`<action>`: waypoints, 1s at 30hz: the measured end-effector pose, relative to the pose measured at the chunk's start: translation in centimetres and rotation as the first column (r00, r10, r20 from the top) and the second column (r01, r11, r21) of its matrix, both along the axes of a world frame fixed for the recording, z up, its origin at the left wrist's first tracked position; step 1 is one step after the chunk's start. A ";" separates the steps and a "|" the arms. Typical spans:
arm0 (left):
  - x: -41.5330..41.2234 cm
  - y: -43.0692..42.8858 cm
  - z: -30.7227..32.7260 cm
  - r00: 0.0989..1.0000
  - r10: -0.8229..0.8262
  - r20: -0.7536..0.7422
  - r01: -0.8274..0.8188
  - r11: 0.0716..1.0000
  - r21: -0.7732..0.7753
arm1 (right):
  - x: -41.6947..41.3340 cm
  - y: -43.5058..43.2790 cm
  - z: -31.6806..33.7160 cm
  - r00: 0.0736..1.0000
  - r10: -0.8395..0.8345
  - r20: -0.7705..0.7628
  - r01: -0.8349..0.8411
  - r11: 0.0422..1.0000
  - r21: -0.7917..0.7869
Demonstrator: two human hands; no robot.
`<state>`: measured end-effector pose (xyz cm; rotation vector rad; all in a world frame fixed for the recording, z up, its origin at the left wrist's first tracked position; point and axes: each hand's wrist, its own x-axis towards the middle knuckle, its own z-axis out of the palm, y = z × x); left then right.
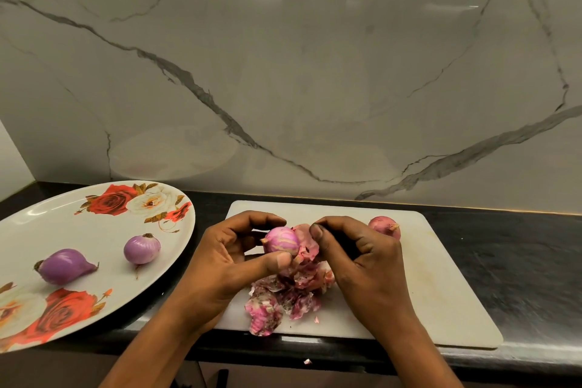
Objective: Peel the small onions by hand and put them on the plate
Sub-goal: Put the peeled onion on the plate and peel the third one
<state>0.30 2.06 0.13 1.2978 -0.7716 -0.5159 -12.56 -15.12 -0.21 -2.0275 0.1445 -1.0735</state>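
Head view: a marble wall (283, 72) rises behind the black bench (519, 261). On the bench lies a white cutting board (441, 277), the landmark here. Left of the board sits a large rose-patterned plate (78, 230) carrying two peeled onions (142, 249), (64, 265), apart from each other. Above the board's middle, the left hand (217, 261) has its grip closed around a partly peeled onion (281, 240), thumb pressed under it. The right hand (362, 258) pinches a flap of pink skin (307, 241) hanging off that onion, fingers curled tight. An unpeeled onion (385, 226) rests at the board's far edge, behind the right hand. Loose peels (283, 299) pile on the board's near part.
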 end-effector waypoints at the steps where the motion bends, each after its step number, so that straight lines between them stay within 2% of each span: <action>1: 0.1 0.1 0.0 1.000 -0.005 -0.022 0.005 1.000 -0.021 | 0.0 0.0 0.0 1.000 -0.020 0.005 0.020 1.000 0.013; 5: 0.3 0.2 0.1 0.994 0.002 -0.111 -0.011 0.997 -0.081 | -0.1 -0.1 -0.3 0.996 -0.084 0.012 0.083 0.993 0.080; 14: 0.4 0.1 0.1 0.989 0.000 -0.150 -0.019 0.992 -0.128 | -0.1 -0.3 -0.1 0.989 -0.148 0.023 0.142 0.974 0.175; 19: 0.3 0.1 -0.1 0.994 0.002 -0.110 -0.014 0.994 -0.109 | -0.1 0.1 0.0 0.999 -0.038 -0.007 0.039 0.973 0.228; 26: 0.4 0.0 -0.4 1.000 -0.027 0.003 0.027 0.999 -0.045 | -0.2 0.5 0.5 0.983 0.133 -0.125 -0.126 0.990 0.063; 30: 0.2 0.1 -0.2 0.998 -0.046 -0.038 0.044 0.997 -0.059 | -0.1 0.2 0.3 0.988 0.135 -0.081 -0.134 0.991 0.018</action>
